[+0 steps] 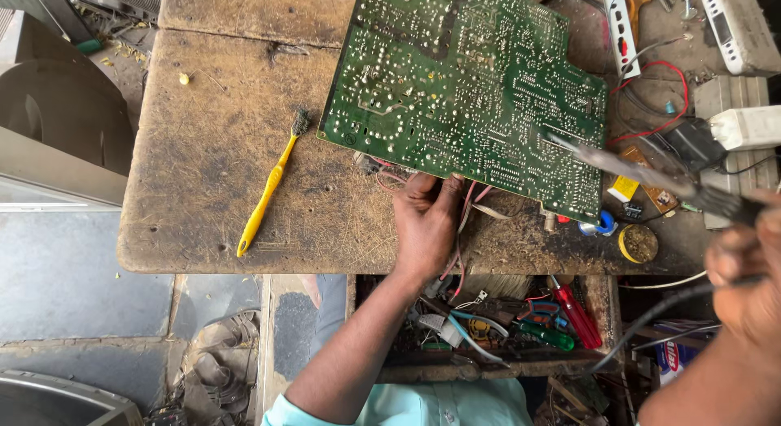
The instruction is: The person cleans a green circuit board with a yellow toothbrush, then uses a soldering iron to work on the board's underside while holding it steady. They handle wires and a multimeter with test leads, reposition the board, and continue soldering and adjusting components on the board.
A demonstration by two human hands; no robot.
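Observation:
A large green circuit board (464, 84) lies solder side up on a worn wooden bench (211, 166). My left hand (427, 222) grips the board's near edge, with red and pink wires under the fingers. My right hand (744, 267), blurred at the right edge, holds a soldering iron (643, 172) whose metal tip touches the board's right side. A dark cord (651, 320) runs down from that hand.
A yellow toothbrush (268, 190) lies left of the board. A small round tin (639, 243) and a blue roll (604, 224) sit near the bench edge. An open drawer (504, 328) below holds screwdrivers and pliers. Wires and white devices crowd the far right.

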